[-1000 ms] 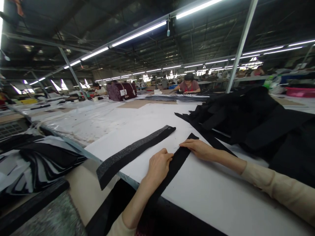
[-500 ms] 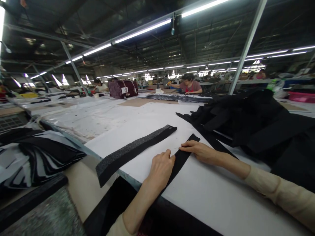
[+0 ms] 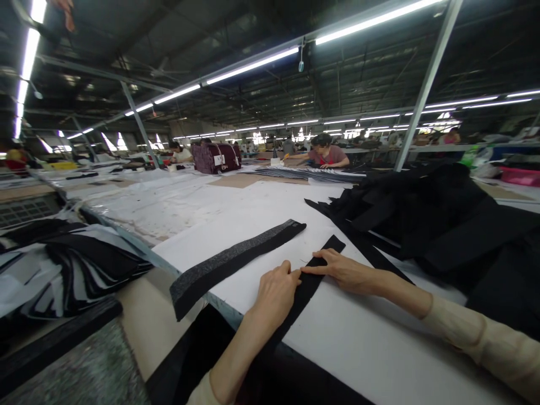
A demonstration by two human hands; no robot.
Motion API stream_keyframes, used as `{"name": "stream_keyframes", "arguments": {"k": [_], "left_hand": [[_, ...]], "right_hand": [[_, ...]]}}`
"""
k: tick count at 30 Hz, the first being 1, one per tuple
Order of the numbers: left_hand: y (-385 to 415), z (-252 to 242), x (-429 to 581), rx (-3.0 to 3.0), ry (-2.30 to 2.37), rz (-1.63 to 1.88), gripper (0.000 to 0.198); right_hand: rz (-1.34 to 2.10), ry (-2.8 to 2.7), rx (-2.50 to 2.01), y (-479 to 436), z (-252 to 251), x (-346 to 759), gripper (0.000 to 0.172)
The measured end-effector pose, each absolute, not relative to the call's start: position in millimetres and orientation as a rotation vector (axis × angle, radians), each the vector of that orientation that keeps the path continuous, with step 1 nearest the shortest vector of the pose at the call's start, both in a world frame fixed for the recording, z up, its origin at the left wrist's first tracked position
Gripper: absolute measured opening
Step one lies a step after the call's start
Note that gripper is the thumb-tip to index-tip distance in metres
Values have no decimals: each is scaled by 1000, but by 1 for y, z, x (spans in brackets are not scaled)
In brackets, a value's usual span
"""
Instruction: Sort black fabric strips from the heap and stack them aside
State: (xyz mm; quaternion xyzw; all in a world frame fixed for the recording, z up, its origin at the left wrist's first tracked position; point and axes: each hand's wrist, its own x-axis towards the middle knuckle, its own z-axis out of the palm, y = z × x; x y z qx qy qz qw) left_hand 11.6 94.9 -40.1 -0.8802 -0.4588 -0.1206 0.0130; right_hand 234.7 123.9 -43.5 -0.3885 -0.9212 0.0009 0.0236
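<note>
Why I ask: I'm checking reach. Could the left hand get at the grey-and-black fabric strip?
Probably yes: nothing appears to block the way between the left hand and the grey-and-black fabric strip, though that hand is at the black fabric strip.

At lower centre, a narrow black fabric strip [image 3: 304, 295] is touched by the curled bare left hand [image 3: 275, 289] and the outstretched bare right hand [image 3: 343, 271]. On a white-surfaced table [image 3: 363, 337], a grey-and-black fabric strip [image 3: 240, 260] is laid left of centre; black cloth pieces [image 3: 426, 219] are heaped at right.
</note>
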Motion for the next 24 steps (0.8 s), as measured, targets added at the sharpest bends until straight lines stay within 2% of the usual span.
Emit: {"name": "stream_keyframes", "arguments": {"k": [6, 16, 21, 24], "left_hand": [[80, -45, -15, -2812, -1516, -570, 27], [74, -53, -15, -2731, -1441, -588, 34], [72, -56, -24, -2715, -1348, -689, 36], [70, -56, -39, -2698, -1241, -838, 38]], "right_hand": [[122, -2698, -1178, 136, -57, 250, 74], [173, -2645, -1421, 148, -48, 263, 71], [94, -2589, -1375, 142, -37, 251, 45], [260, -2568, -1217, 133, -29, 240, 42]]}}
